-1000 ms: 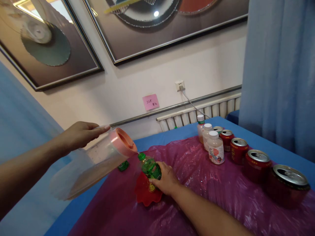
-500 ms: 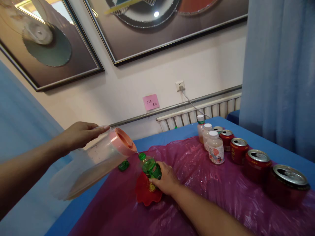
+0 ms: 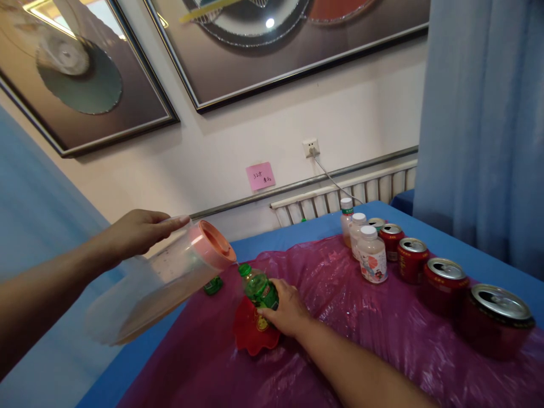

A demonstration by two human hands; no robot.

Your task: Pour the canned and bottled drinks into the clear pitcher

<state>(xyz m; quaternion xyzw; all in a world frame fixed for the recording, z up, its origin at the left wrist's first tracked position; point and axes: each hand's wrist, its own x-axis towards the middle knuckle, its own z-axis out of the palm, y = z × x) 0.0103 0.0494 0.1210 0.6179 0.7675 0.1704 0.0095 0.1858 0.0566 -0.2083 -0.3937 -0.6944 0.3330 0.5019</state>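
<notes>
My left hand [image 3: 142,235] grips a clear plastic pitcher [image 3: 170,272] with an orange lid [image 3: 212,246]. The pitcher is tipped to the right, liquid lying along its lower side, and a thin stream runs from its spout. Just under the spout is the mouth of a small green bottle [image 3: 258,288], which leans slightly left. Fingers of my right hand [image 3: 289,309] are wrapped round this bottle's body. Beneath the bottle lies a red scallop-edged mat [image 3: 255,334] with a yellow print. Behind the pitcher's lid, a second green-labelled bottle [image 3: 213,285] is partly hidden.
Several opened red drink cans [image 3: 446,283] stand in a row on the right. Beside them are white-capped bottles [image 3: 372,255]. Crinkled purple plastic sheeting [image 3: 340,345] covers much of the blue table [image 3: 289,232]. A radiator [image 3: 340,195] and blue curtain [image 3: 480,141] stand beyond.
Almost nothing differs. Both hands keep their places, with the pitcher still tipped over the green bottle.
</notes>
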